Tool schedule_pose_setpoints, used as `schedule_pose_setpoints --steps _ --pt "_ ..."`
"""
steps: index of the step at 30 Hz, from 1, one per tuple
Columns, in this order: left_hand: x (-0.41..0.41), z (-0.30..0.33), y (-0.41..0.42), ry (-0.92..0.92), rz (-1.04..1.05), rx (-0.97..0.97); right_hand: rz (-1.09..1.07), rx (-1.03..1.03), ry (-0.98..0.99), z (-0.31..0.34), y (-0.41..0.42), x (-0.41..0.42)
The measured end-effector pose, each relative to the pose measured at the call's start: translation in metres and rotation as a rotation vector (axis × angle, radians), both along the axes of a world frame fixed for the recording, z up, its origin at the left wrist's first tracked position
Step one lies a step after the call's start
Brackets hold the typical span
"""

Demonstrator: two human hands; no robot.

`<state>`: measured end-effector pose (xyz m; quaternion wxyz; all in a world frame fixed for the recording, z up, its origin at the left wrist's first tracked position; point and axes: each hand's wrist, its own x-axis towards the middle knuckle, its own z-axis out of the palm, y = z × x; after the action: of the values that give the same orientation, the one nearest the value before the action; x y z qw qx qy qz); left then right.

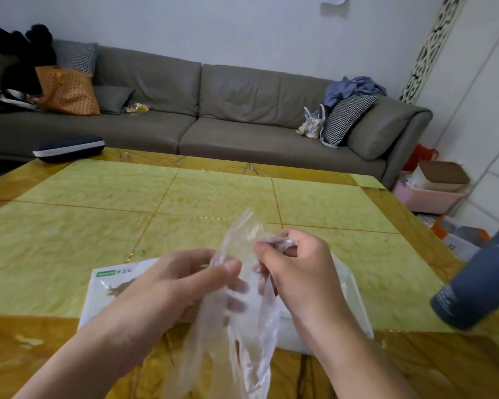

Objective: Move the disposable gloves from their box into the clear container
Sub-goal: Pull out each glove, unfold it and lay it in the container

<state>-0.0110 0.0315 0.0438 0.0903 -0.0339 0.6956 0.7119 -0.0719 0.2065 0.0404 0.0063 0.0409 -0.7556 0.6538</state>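
Gloves (pixel 242 326), thin clear film, hang above the desk (pixel 185 197), pinched in the grip of the left hand (pixel 182 286) and the right hand (pixel 297 272). The box (pixel 110 283) lies under the left hand, the container (pixel 355 300) under the right. The film may cling, tear, or slip off the near edge if either pinch loosens. A blue tumbler (pixel 478 283) stands near the container on the right and could be knocked by the right arm.

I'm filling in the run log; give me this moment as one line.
stage: handling gloves | left hand: pinches clear gloves | right hand: grips same gloves | glove box: on table, under hands | clear container: behind right hand
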Motion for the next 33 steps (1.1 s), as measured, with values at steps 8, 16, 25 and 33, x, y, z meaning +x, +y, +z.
schedule_pose_setpoints --steps 8,16,25,33 --pt "-0.006 -0.003 -0.007 -0.01 0.324 0.058 0.085 0.0 -0.051 -0.001 0.022 -0.013" --pt "-0.006 -0.006 -0.001 0.11 0.35 0.018 0.235 0.104 -0.159 0.01 0.036 -0.009" --pt "-0.004 -0.001 0.012 0.049 0.231 -0.03 0.279 0.172 -0.134 0.009 0.05 -0.01" --pt "-0.007 -0.005 0.014 0.04 0.338 0.034 0.324 0.186 -0.201 0.015 0.071 -0.009"
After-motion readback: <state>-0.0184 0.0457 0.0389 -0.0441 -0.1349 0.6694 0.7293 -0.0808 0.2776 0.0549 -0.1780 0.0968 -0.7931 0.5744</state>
